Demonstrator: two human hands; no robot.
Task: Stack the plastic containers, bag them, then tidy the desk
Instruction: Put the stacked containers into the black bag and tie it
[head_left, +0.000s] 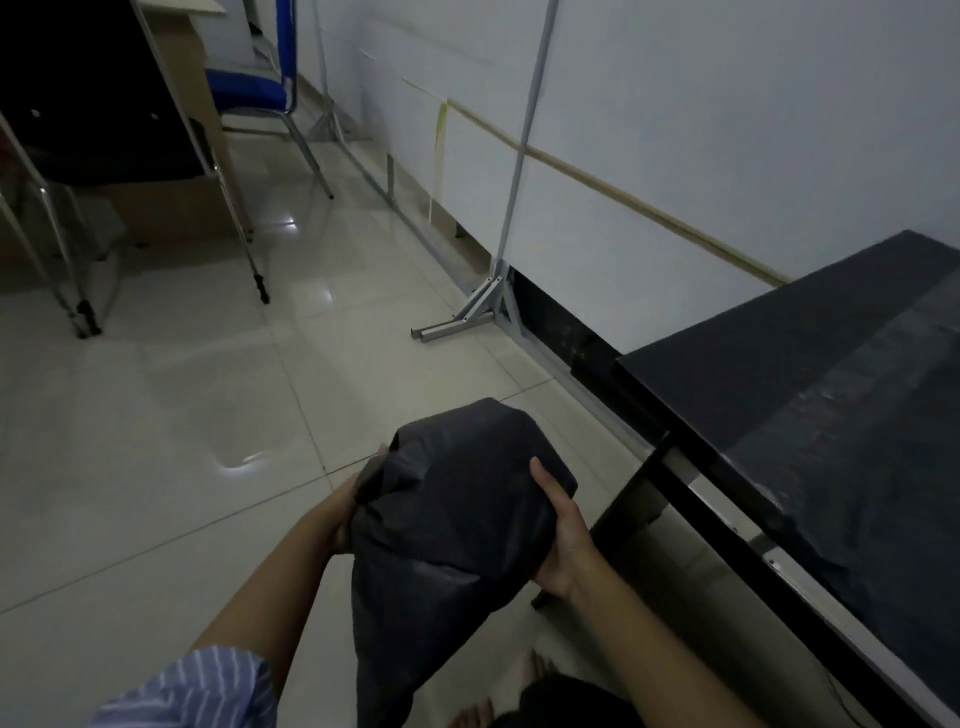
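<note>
A bulging dark grey plastic bag hangs in the air over the tiled floor, left of the desk. What fills it is hidden; no plastic containers show. My left hand grips the bag's left side, mostly covered by it. My right hand holds the right side, thumb laid across the top and fingers curled underneath. The bag's loose end trails down toward my legs.
The black desk fills the right, its black leg close beside my right hand. A white partition on a metal stand runs along the back. Chairs, one blue, stand at the upper left. My bare feet are below.
</note>
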